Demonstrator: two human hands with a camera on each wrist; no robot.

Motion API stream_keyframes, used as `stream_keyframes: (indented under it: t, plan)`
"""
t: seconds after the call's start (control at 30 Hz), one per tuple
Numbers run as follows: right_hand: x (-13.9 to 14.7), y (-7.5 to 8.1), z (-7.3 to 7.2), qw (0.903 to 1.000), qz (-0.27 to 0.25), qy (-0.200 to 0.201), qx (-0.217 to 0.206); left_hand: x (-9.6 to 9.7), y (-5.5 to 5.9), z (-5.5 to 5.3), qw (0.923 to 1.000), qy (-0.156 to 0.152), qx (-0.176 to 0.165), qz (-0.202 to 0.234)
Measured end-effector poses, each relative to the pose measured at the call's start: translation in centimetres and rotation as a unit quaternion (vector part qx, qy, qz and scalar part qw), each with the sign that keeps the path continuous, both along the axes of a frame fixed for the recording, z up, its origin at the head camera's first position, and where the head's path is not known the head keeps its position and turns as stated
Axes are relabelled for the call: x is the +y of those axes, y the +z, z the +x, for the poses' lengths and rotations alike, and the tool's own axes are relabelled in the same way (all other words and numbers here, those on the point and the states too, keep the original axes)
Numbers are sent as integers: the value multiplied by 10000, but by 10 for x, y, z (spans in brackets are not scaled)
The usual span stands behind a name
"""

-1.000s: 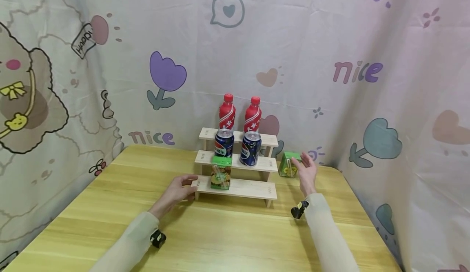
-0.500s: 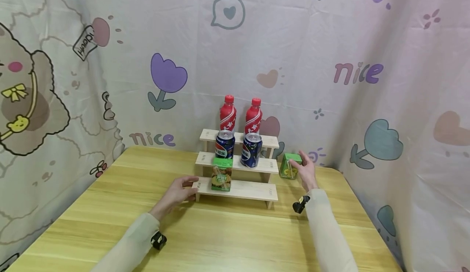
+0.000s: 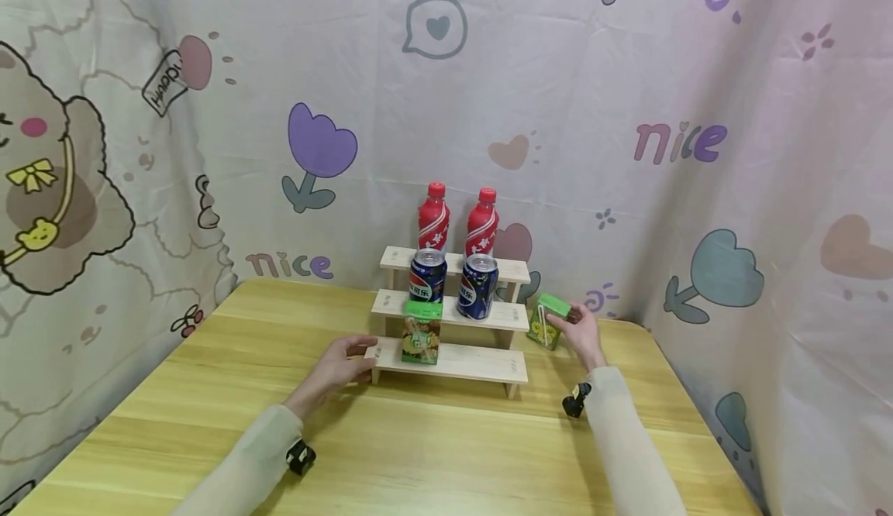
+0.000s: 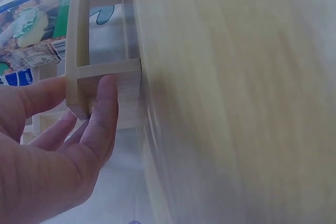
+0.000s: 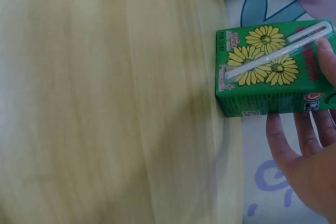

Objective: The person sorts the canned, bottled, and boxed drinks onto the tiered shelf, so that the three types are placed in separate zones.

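Observation:
A three-step wooden display rack (image 3: 481, 362) stands on the table. My left hand (image 3: 340, 365) grips the left end of its lowest step, and the left wrist view shows the thumb (image 4: 44, 95) on one side of the board and fingers on the other. To the rack's right, my right hand (image 3: 583, 338) holds a green drink carton (image 3: 541, 328) tilted, thumb across its front and fingers along its side. Yellow flowers and a white straw show on this carton's face in the right wrist view. Another green drink carton (image 3: 421, 339) stands on the lowest step, left of its middle.
Two blue cola cans, a left can (image 3: 427, 277) and a right can (image 3: 477, 287), stand on the middle step. Behind them, a left red bottle (image 3: 433, 218) and a right red bottle (image 3: 482, 221) occupy the top step. A patterned curtain (image 3: 432, 113) closes off the wooden table's (image 3: 418, 454) back.
My right hand has closed on the carton at the right, which has gone from upright to tilted and shifted slightly left. My left hand has stayed on the rack.

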State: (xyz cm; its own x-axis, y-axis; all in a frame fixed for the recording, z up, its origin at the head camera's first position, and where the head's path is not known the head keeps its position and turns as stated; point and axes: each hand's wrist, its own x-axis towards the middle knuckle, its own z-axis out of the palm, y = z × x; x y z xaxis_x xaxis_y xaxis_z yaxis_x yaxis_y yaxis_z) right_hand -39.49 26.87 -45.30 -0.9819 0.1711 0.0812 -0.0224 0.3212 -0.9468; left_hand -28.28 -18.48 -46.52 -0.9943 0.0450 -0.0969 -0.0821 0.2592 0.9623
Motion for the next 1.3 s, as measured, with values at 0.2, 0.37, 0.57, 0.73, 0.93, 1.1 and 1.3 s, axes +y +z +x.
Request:
stream_keyframes:
  t: [0.2, 0.37, 0.57, 0.73, 0.93, 1.1, 1.3]
  plan:
    - [0, -1, 6, 9994, 204, -231, 158, 0, -1, 0, 10000, 9, 5, 22]
    - [2, 0, 15, 9991, 239, -342, 113, 0, 1, -1, 10000, -16, -18, 16]
    - [6, 5, 22, 9993, 241, -132, 242, 1, 3, -1, 9999, -99, 49, 33]
    - [6, 12, 26, 9988, 378, -57, 319, 1, 1, -1, 10000, -60, 51, 34]
    - [5, 18, 37, 9989, 343, 15, 310, 0, -1, 0, 10000, -72, 6, 31]
    - [3, 28, 45, 9955, 753, 240, 530, 0, -3, 1, 10000, -76, 15, -11]
    - [4, 38, 55, 9920, 963, 531, 616, -1, 0, 0, 10000, -38, -24, -64]
